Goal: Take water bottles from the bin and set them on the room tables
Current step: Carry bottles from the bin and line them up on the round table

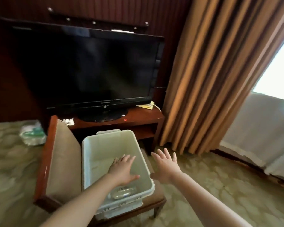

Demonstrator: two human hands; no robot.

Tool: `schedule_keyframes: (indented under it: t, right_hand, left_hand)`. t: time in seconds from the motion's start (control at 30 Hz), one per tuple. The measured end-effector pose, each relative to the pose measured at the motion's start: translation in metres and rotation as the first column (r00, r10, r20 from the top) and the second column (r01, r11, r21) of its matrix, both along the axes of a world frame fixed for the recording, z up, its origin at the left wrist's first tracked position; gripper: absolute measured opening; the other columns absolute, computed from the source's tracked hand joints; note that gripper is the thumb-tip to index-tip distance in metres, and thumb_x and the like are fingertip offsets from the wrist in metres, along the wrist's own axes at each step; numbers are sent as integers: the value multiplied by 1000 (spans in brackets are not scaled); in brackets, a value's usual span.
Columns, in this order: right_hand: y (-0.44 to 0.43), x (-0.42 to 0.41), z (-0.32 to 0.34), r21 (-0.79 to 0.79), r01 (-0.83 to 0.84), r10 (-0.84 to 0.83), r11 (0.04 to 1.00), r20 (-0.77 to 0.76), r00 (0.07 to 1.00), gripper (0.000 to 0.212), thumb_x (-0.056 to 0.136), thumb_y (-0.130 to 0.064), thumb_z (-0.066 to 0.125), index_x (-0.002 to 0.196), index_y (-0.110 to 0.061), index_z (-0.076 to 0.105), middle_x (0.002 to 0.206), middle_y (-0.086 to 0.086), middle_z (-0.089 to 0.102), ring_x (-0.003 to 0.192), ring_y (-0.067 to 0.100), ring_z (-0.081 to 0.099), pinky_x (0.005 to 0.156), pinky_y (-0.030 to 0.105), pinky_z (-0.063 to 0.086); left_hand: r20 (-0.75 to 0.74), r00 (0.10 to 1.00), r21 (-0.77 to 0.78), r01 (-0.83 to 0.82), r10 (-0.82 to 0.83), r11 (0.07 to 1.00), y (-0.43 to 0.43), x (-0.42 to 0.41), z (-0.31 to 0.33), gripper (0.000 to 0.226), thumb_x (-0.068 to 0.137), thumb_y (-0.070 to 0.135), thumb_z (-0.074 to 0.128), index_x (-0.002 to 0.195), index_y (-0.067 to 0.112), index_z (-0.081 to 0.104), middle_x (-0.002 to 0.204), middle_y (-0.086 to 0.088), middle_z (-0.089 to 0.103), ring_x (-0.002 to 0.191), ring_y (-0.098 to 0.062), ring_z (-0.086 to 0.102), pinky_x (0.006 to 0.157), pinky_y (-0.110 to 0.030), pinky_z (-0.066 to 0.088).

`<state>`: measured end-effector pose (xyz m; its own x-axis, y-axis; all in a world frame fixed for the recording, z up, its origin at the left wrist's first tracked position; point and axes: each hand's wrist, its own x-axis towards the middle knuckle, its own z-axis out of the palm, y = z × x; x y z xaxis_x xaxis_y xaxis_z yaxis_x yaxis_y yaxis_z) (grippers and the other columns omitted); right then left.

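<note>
Left hand point(121, 169): palm down, fingers spread and straight, low inside the bin over its bare floor; it holds nothing
Right hand point(166, 166): also flat and spread, empty, in the air just outside the bin's right wall
Water bottle point(123, 192): one clear bottle lies on its side at the near end of the bin, under the left forearm and behind the palm; I see no other bottle in there
Bin point(111, 141): white plastic tub, open top, resting on the seat of the chair point(62, 161)
Step in hand: by my reading, the reach for a bottle
Doing it well: the left hand has reached beyond the bottle, so draw it towards the body, curl the fingers round the barrel and lift clear of the rim; the right hand could steady the tub's edge so it does not slide on the cushion
Nearest table: the dark wooden TV stand point(138, 118) just beyond the bin; bare top shows to the right of the TV point(88, 68) base, near a yellow card point(146, 106)
Stand clutter: something white and crumpled point(67, 122) at its left end
Floor: patterned carpet point(203, 185), with a plastic-wrapped pack point(33, 133) lying at left
Room: tan curtain point(211, 71) hanging to the floor, a bright window point(275, 71) at far right
</note>
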<state>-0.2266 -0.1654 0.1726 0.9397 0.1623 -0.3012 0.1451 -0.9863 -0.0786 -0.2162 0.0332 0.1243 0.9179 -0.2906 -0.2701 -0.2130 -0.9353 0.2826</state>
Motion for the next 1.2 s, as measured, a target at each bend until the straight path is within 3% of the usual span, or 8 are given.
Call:
schedule_keyframes:
  t: [0.33,0.7,0.87,1.1,1.2]
  right_hand:
    - [27,95,-31,-18,-422,421,906,-58,905,94,89,-53,61,159,-25,6,167,7,-1,153,33,-13,120,59,-7]
    - [74,164,-64,-17,-609,595,793,-192,781,91,91,-51,58,159,-25,4,168,6,-5,153,31,-14,121,56,-9]
    - [97,198,-87,-26,-736,704,677,-269,657,90,91,-52,58,160,-25,5,168,5,-4,153,29,-11,122,55,-6]
    - [121,227,-150,-13,-869,795,494,-397,458,89,91,-55,56,159,-26,6,168,3,0,154,28,-7,123,54,-1]
    - [124,236,-181,25,-890,792,456,-468,393,88,92,-54,57,159,-26,8,168,1,2,154,26,-5,123,53,0]
  left_hand:
    - [-112,918,-8,-384,381,923,13,5,-29,92,89,63,50,157,22,4,165,0,3,152,-19,4,122,-41,5]
    - [-238,737,-30,-656,632,754,28,26,-60,93,88,64,50,158,22,5,165,-3,5,152,-20,4,122,-40,8]
    - [-322,578,-63,-804,750,592,25,29,-69,93,90,62,52,158,20,5,165,-3,5,151,-22,9,120,-38,20]
    - [-527,250,-158,-968,812,196,2,35,-110,93,88,59,58,157,22,9,164,1,12,149,-18,18,117,-40,27]
    - [-600,150,-144,-986,786,78,-10,41,-130,89,89,55,60,157,20,12,163,-1,15,147,-19,25,115,-36,30]
